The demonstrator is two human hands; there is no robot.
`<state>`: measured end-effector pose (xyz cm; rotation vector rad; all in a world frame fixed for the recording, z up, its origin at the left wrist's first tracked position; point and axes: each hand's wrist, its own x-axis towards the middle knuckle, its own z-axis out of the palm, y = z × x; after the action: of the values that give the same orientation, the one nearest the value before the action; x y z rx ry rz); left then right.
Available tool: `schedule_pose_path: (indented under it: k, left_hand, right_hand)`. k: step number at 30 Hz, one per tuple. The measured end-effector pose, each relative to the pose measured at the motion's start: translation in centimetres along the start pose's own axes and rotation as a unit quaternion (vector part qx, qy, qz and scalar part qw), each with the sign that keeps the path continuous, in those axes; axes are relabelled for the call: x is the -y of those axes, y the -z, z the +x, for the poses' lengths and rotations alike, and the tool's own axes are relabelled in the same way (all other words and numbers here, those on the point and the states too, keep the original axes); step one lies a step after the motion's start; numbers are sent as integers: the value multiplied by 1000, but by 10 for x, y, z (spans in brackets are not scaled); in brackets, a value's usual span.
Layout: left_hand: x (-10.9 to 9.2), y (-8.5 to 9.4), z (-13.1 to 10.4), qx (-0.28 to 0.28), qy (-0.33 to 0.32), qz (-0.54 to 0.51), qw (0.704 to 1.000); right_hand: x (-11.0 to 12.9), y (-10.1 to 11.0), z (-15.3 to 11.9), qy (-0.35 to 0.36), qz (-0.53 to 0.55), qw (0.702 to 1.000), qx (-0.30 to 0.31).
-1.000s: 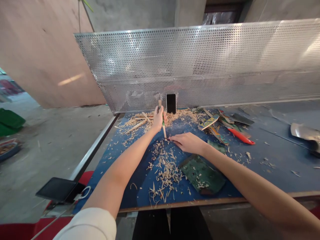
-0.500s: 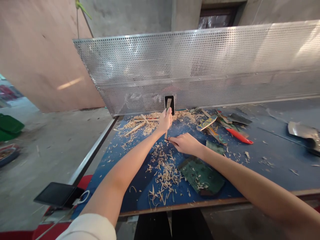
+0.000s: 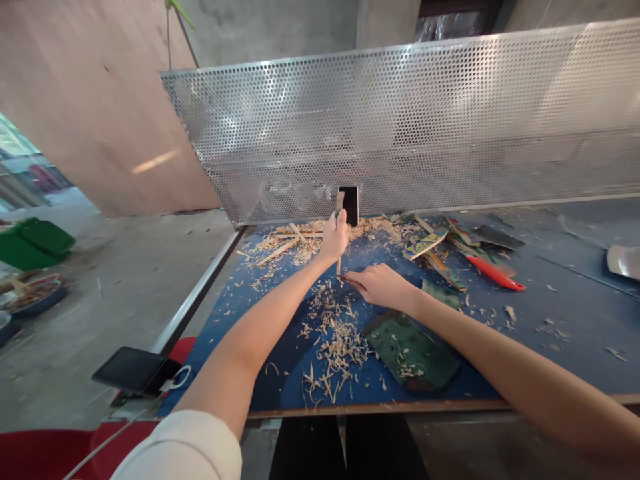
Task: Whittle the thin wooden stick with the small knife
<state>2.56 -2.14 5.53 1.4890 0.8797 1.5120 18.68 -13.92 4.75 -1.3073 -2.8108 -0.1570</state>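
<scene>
Head view: left hand [image 3: 335,235] wraps its fingers round a slim, pale wooden stick [image 3: 339,266] above a blue tabletop [image 3: 273,340]; right hand [image 3: 383,285] pinches a thin dark tool [image 3: 342,277] at its lower end. Likely light, stiff; best gripped high.

In the left hand [image 3: 336,237], the top of the stick [image 3: 341,200] shifts from clear left of the phone [image 3: 353,205], across its middle, back to overlap its left edge, while the view swings left, taking in more of the green bin [image 3: 37,243] and less of the shiny metal piece [image 3: 625,261] at the right.
</scene>
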Motion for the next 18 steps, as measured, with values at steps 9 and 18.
schedule_pose_path:
  k: [9,18]
  left_hand:
    - [-9,-3,-3,-28,64,-93,993]
    - [-15,1,-1,-23,102,-126,987]
  right_hand:
    - [8,-1,-5,-1,5,1000,3]
    - [-19,-9,-3,40,33,998,-44]
